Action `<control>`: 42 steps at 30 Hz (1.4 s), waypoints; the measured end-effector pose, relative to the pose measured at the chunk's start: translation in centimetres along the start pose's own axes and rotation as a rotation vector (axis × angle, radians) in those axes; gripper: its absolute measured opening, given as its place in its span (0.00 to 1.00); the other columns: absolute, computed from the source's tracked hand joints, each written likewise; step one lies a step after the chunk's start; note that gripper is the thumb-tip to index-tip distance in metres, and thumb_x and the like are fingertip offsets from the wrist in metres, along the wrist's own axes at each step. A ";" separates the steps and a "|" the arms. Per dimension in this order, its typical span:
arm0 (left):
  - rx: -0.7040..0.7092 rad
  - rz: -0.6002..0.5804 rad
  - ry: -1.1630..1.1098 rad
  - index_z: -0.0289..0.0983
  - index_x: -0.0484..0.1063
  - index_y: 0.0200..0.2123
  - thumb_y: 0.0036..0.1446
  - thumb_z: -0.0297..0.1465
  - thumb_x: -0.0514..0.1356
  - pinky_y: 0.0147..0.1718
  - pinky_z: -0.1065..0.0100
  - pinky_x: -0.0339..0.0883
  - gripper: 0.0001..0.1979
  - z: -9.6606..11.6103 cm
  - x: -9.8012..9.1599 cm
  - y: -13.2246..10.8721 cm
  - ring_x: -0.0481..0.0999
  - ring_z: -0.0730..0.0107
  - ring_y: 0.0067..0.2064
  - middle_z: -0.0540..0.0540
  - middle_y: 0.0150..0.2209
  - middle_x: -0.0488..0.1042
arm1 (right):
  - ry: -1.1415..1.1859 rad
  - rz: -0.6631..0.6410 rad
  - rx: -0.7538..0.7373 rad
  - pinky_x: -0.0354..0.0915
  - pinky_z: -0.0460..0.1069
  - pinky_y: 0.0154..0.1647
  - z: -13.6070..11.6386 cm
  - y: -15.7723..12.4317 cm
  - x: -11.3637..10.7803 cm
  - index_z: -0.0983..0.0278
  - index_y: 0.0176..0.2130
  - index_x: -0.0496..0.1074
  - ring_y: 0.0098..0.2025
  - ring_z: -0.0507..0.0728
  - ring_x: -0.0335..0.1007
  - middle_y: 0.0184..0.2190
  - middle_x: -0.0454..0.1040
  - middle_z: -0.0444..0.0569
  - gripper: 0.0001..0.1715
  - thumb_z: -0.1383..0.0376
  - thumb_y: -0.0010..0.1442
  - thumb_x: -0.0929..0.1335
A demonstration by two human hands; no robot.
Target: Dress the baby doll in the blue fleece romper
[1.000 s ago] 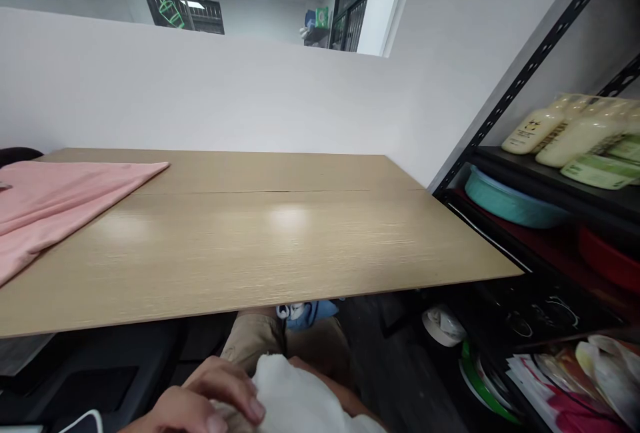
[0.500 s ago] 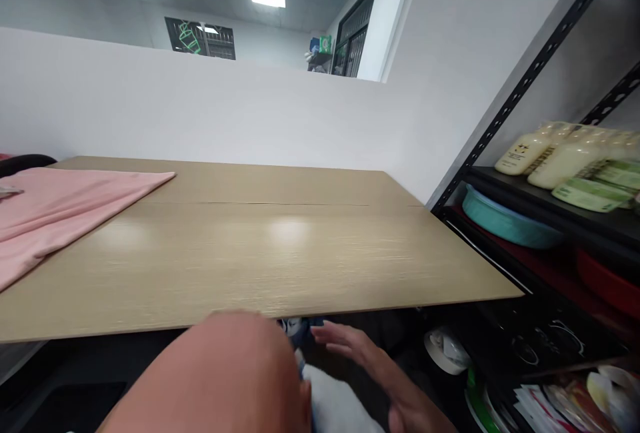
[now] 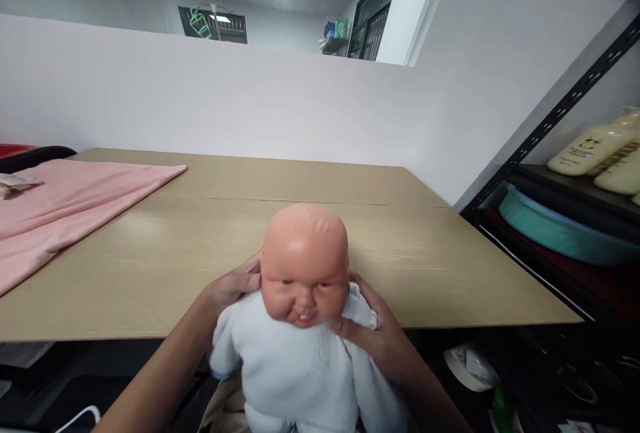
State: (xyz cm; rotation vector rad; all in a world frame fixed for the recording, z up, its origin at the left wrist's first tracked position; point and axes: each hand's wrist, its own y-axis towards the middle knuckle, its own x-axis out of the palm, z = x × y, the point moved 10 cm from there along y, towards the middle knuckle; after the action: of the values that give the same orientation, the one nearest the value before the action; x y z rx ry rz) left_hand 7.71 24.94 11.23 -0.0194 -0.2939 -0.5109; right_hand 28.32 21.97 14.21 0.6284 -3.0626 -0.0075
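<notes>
A baby doll [image 3: 304,266] with a bald head and a white fleece suit is held upright at the near edge of the wooden table [image 3: 415,266], facing me. My left hand [image 3: 235,284] grips it behind the head and shoulder on the left. My right hand [image 3: 370,323] clasps its other shoulder, thumb in front on the white cloth. Both hands are closed round the doll.
A pink cloth [image 3: 60,200] lies spread on the table's left part. A black metal shelf rack [image 3: 565,120] stands at the right with cream bottles [image 3: 590,150] and a teal basin [image 3: 560,233]. A white partition wall runs behind the table.
The doll has been lifted from my lap below the table edge up to table height, now facing me. Both hands moved up with it to its shoulders.
</notes>
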 end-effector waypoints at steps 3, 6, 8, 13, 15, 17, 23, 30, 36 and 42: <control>0.068 -0.029 0.074 0.39 0.64 0.74 0.53 0.57 0.73 0.71 0.45 0.65 0.52 2.7 -1.3 2.6 0.65 0.30 0.74 0.34 0.72 0.71 | -0.005 0.011 0.005 0.70 0.65 0.67 0.1 3.2 -1.1 0.54 0.63 0.72 0.62 0.68 0.77 0.60 0.81 0.52 0.40 0.49 0.57 0.81; 0.092 0.013 0.254 0.39 0.61 0.76 0.61 0.57 0.69 0.74 0.45 0.60 0.49 4.6 -3.5 5.0 0.58 0.32 0.77 0.34 0.76 0.63 | -0.001 0.005 0.049 0.70 0.64 0.66 1.2 6.0 -1.8 0.56 0.62 0.73 0.60 0.68 0.78 0.57 0.82 0.52 0.41 0.47 0.56 0.82; 0.053 0.043 0.294 0.40 0.61 0.76 0.65 0.56 0.66 0.74 0.45 0.59 0.45 4.8 -4.9 6.5 0.57 0.34 0.78 0.36 0.77 0.62 | 0.008 -0.016 0.091 0.71 0.62 0.64 2.1 7.8 -2.1 0.57 0.60 0.74 0.57 0.66 0.79 0.54 0.83 0.50 0.39 0.46 0.55 0.82; -0.021 -0.030 0.091 0.36 0.67 0.73 0.68 0.58 0.60 0.76 0.45 0.56 0.42 3.6 -6.5 11.3 0.61 0.36 0.77 0.36 0.74 0.67 | 0.036 -0.026 0.153 0.73 0.56 0.54 3.2 12.5 -3.3 0.60 0.52 0.77 0.49 0.63 0.80 0.45 0.83 0.46 0.36 0.44 0.53 0.82; -0.069 -0.075 -0.021 0.33 0.69 0.71 0.68 0.60 0.57 0.76 0.46 0.54 0.43 2.6 -6.9 13.3 0.63 0.37 0.76 0.35 0.73 0.70 | 0.034 -0.012 0.157 0.73 0.57 0.57 3.5 14.5 -4.0 0.59 0.54 0.77 0.52 0.64 0.79 0.48 0.83 0.46 0.37 0.44 0.54 0.82; -0.122 -0.104 -0.118 0.31 0.70 0.70 0.68 0.61 0.54 0.77 0.46 0.52 0.44 1.5 -7.6 15.1 0.63 0.38 0.76 0.35 0.71 0.71 | 0.033 -0.010 0.144 0.71 0.59 0.62 3.8 16.3 -4.5 0.59 0.57 0.76 0.56 0.65 0.78 0.53 0.83 0.48 0.38 0.44 0.55 0.81; -0.160 -0.098 -0.231 0.31 0.68 0.72 0.71 0.59 0.53 0.77 0.46 0.53 0.43 -0.2 -11.2 18.9 0.66 0.40 0.75 0.34 0.71 0.72 | 0.152 -0.021 0.141 0.60 0.65 0.75 6.1 19.3 -6.6 0.58 0.62 0.74 0.69 0.70 0.70 0.63 0.80 0.51 0.46 0.41 0.52 0.81; -0.226 -0.152 -0.277 0.34 0.70 0.71 0.71 0.57 0.56 0.77 0.47 0.54 0.39 -1.7 -13.7 22.6 0.67 0.43 0.75 0.36 0.71 0.73 | 0.017 -0.022 0.102 0.59 0.67 0.77 7.5 20.0 -8.9 0.53 0.67 0.72 0.75 0.72 0.64 0.70 0.74 0.50 0.44 0.43 0.58 0.79; -0.231 -0.040 -0.253 0.34 0.72 0.69 0.68 0.57 0.61 0.76 0.48 0.60 0.39 -1.1 -16.2 26.3 0.67 0.43 0.74 0.35 0.70 0.73 | -0.316 0.172 -0.085 0.57 0.67 0.78 6.8 20.3 -11.4 0.54 0.72 0.63 0.75 0.69 0.63 0.74 0.67 0.54 0.42 0.44 0.67 0.73; -0.221 0.049 -0.189 0.35 0.75 0.66 0.68 0.56 0.61 0.71 0.56 0.68 0.36 -0.6 -18.7 28.0 0.74 0.49 0.70 0.40 0.66 0.79 | -0.416 0.239 -0.052 0.58 0.64 0.77 7.4 19.9 -11.9 0.54 0.72 0.64 0.74 0.67 0.64 0.73 0.68 0.53 0.38 0.44 0.70 0.70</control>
State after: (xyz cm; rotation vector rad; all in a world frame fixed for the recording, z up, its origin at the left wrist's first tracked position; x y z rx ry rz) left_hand 5.95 58.30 6.87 -0.2898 -0.4199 -0.4911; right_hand 31.34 44.96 6.83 0.2826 -3.5018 -0.2445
